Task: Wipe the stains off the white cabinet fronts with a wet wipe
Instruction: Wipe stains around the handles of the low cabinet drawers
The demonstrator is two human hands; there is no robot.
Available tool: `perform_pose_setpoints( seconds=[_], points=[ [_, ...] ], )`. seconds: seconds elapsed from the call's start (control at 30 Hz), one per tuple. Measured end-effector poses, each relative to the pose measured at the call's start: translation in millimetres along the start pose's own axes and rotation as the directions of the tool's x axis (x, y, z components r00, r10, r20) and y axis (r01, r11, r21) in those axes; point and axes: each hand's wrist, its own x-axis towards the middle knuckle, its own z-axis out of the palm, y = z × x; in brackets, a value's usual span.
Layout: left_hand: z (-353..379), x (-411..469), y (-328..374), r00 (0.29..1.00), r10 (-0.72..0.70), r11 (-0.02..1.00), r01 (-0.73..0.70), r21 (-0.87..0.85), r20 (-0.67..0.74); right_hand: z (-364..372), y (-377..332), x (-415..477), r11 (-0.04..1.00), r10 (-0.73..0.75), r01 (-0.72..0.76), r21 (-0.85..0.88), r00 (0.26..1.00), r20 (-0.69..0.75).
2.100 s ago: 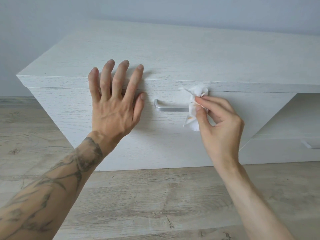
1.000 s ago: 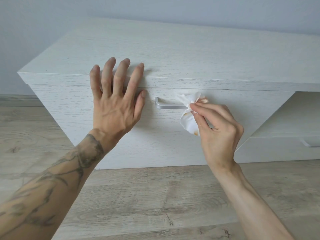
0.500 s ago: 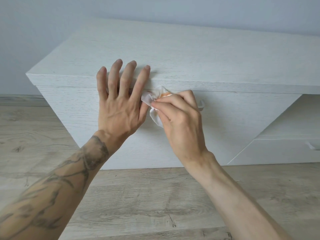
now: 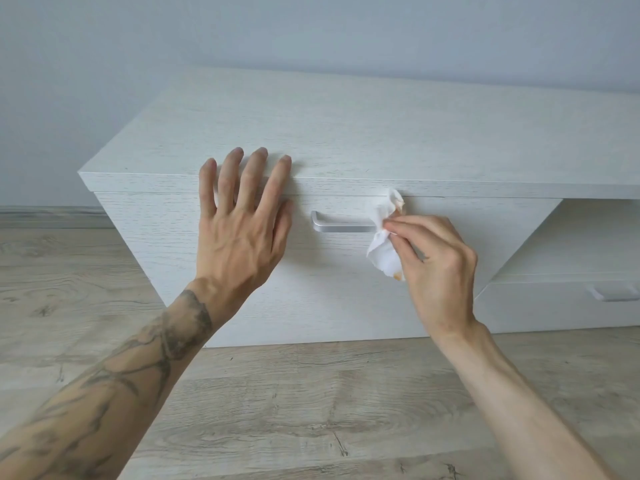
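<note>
A low white cabinet [image 4: 346, 133] stands against the wall, its drawer front [image 4: 332, 289] facing me. A silver bar handle [image 4: 339, 226] runs across the drawer front. My right hand [image 4: 436, 268] pinches a crumpled white wet wipe [image 4: 382, 233] with orange smears, wrapped over the right end of the handle. My left hand [image 4: 242, 230] lies flat with fingers spread on the drawer front, its fingertips over the top edge, left of the handle.
A lower cabinet section [image 4: 561, 306] with a second small handle [image 4: 613, 294] sits at the right under an open recess. Light wood-look floor [image 4: 277, 410] spreads in front. A pale grey wall [image 4: 311, 29] rises behind the cabinet.
My right hand slid the wipe left along the handle up to my left hand, then back to the handle's right end. My left hand stayed flat on the drawer front.
</note>
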Motion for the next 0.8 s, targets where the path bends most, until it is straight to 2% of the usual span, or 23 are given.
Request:
perform_pose_setpoints(
  seconds=[0.1, 0.27, 0.43, 0.5, 0.6, 0.8],
  points=[
    [-12, 2, 3, 0.999, -0.014, 1.0, 0.015, -0.019, 0.052, -13, 7, 3, 0.984, 0.169, -0.17, 0.058, 0.985, 0.021],
    [-35, 11, 9, 0.981, -0.037, 0.998, 0.047, -0.046, 0.191, -36, 3, 23, 0.978, 0.168, -0.173, 0.115, 0.984, 0.052],
    [-75, 44, 18, 0.914, -0.005, 0.997, 0.034, -0.063, 0.405, -66, -16, 75, 0.943, 0.286, -0.312, 0.12, 0.938, 0.196],
    [-97, 75, 24, 0.871, 0.019, 0.997, 0.023, -0.078, 0.491, -87, -25, 104, 0.927, 0.33, -0.365, 0.089, 0.904, 0.272],
    [-134, 140, 33, 0.835, 0.042, 0.994, 0.019, -0.105, 0.548, -128, -39, 161, 0.906, 0.383, -0.421, 0.036, 0.854, 0.352],
    [-219, 302, 55, 0.763, 0.139, 0.978, -0.005, -0.21, 0.631, -231, -74, 299, 0.846, 0.503, -0.531, -0.053, 0.759, 0.414]
  ],
)
